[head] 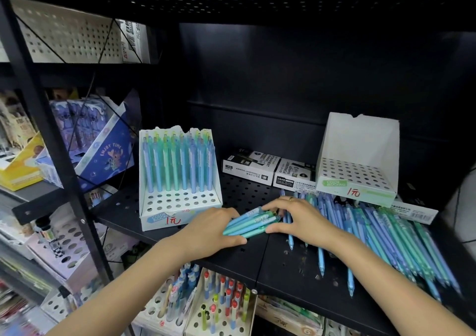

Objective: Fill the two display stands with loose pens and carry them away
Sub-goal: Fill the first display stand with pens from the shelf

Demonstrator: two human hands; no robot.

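Both hands gather a small bundle of blue and green pens on the black shelf (244,189).

The left hand (211,229) curls around the bundle (251,222) from the left; the right hand (298,216) pinches its other end; the loose pens (386,238) lie in a heap just right; the left stand (177,178) is partly filled; the right stand (358,163) has empty holes.
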